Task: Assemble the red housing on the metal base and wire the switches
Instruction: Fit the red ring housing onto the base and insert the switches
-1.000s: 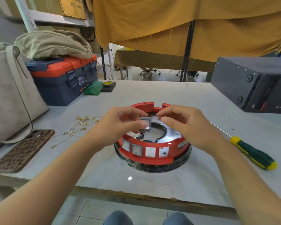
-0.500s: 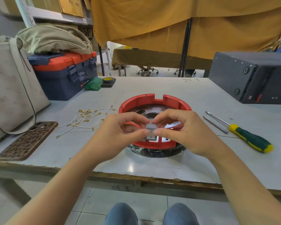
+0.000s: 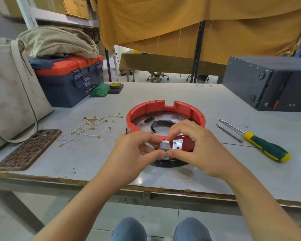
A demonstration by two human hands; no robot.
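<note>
While the red housing (image 3: 165, 117) sits ringed on the metal base (image 3: 170, 164) near the front of the grey table (image 3: 163, 91), its open well shows only the shiny perforated plate and a dark central cut-out, with pale squares set along its near wall. Back left, the blue and orange toolbox (image 3: 68, 79) stays latched, so its contents cannot be seen, and a khaki bag (image 3: 56, 42) lies slumped across its lid. Compared with half a second ago, both hands have kept their pinch in front of the housing's near wall, and the view has edged closer. Now the left hand (image 3: 137, 153) curls thumb and forefinger onto the left side of a small grey switch (image 3: 164, 146), while the right hand (image 3: 196, 150) nips the same switch from the right, other fingers arched over it. That switch hangs right at the red wall's near face; whether it touches the housing is hard to tell behind the fingers. Off to the left a loose tangle of white wires (image 3: 92, 126) with gold terminals lies beside a patterned phone (image 3: 28, 150). To the right a green and yellow screwdriver (image 3: 261, 145) rests just beside a thin metal rod (image 3: 229, 133), with a black box (image 3: 271, 82) beyond.
</note>
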